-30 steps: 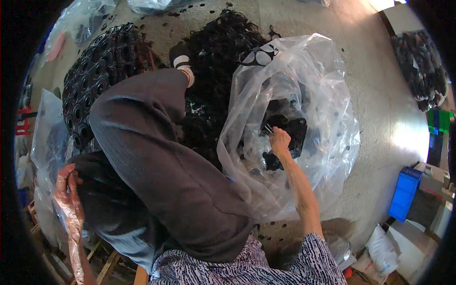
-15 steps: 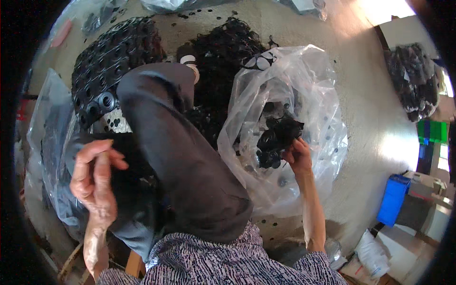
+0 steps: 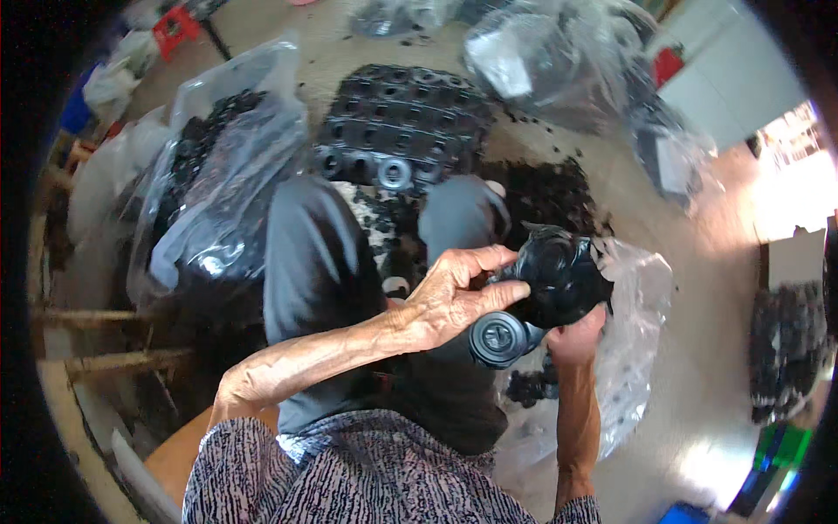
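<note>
Shiny black moulded rubber pieces are held up between my two hands, above my right knee. My left hand reaches across and pinches their left edge between thumb and fingers. From below and to the right, my right hand grips the same pieces; its fingers are mostly hidden behind them. A round ringed black rubber part hangs just below my left thumb. Under my right forearm lies an open clear plastic bag with more black parts inside.
Stacked black moulded rubber sheets lie on the floor ahead, beside a heap of black scraps. A clear bag of black pieces leans at my left. More filled bags stand farther off. A red stool is far left.
My left hand has moved right to grip the black rubber pieces. My right hand has lifted them out of the plastic bag. The view has swung left.
</note>
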`<state>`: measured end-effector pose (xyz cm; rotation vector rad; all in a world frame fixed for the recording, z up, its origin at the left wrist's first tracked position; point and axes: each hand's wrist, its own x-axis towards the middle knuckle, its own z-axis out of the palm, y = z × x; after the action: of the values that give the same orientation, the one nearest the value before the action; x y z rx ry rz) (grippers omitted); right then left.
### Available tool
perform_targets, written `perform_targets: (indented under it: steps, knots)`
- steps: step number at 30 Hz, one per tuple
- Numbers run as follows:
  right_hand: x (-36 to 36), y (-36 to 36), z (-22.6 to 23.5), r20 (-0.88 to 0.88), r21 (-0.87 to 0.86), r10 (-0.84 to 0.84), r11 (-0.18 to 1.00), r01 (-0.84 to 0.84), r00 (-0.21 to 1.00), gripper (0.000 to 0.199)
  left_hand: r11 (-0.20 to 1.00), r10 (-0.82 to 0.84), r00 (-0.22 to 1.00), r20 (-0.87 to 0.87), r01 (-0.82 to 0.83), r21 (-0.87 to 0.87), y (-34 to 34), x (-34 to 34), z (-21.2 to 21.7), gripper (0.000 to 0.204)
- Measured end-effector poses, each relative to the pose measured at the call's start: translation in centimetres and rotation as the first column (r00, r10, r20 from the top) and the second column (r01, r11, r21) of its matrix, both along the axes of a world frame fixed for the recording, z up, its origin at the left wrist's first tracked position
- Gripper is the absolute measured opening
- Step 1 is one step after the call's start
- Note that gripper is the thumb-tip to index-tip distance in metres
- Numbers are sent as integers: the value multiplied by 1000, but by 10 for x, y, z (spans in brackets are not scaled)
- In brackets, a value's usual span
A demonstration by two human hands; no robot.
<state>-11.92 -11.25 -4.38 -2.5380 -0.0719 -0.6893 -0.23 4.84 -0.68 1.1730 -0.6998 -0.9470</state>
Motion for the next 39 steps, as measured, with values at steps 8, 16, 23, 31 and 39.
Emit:
perform_targets:
  steps: [8, 16, 23, 31, 39]
  knots:
    - [52, 23, -12, -265, 958, 209, -53, 281, 941, 42, 915, 398, 878, -266, -400, 48, 50, 14, -38, 16]
    - [41, 20, -6, -335, 921, 136, 256, 293, 932, 12, 882, 462, 870, -171, -432, 187, 51, 30, -61, 18]
    - [65, 12, 19, -330, 883, 150, 397, 250, 932, 16, 930, 354, 908, -225, -314, 193, 42, 52, -48, 18]
    - [55, 8, 66, 23, 310, 2, 951, -9, 1000, 22, 886, 441, 605, 663, -411, -214, 66, 49, -2, 19]
    - [13, 21, 27, -443, 467, 130, 878, 104, 887, 21, 907, 420, 810, -409, -394, 152, 88, 12, -54, 31]
